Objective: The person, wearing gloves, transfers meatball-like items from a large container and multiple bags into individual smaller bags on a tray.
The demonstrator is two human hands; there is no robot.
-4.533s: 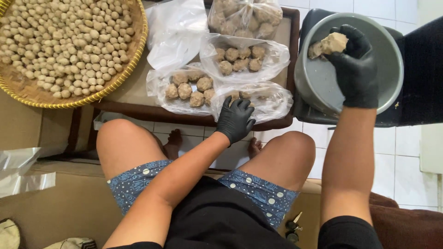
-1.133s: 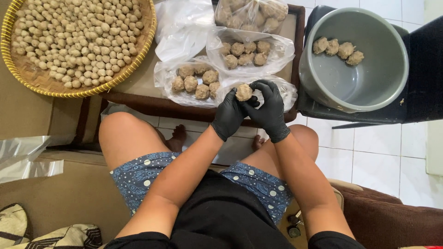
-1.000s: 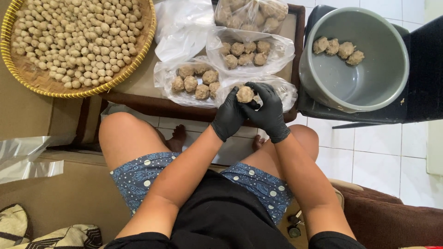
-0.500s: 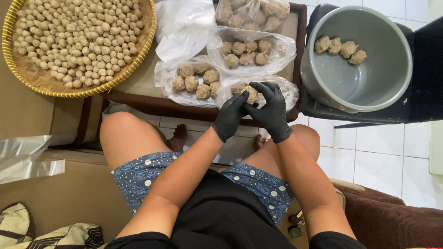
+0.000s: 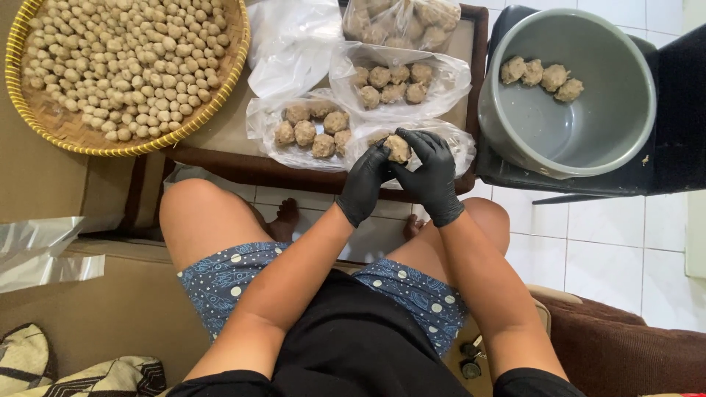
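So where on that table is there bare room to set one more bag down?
Hardly any. The low table shows only a bare strip along its near edge, between the woven tray and the filled bags. Behind it lies an empty plastic bag. Both gloved hands, left and right, holding a meatball, crowd the near right.

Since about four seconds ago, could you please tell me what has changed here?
The right hand left the grey pot and came to the left hand; both now hold one meatball. Four meatballs lie in the pot. The woven tray and bags stayed put.
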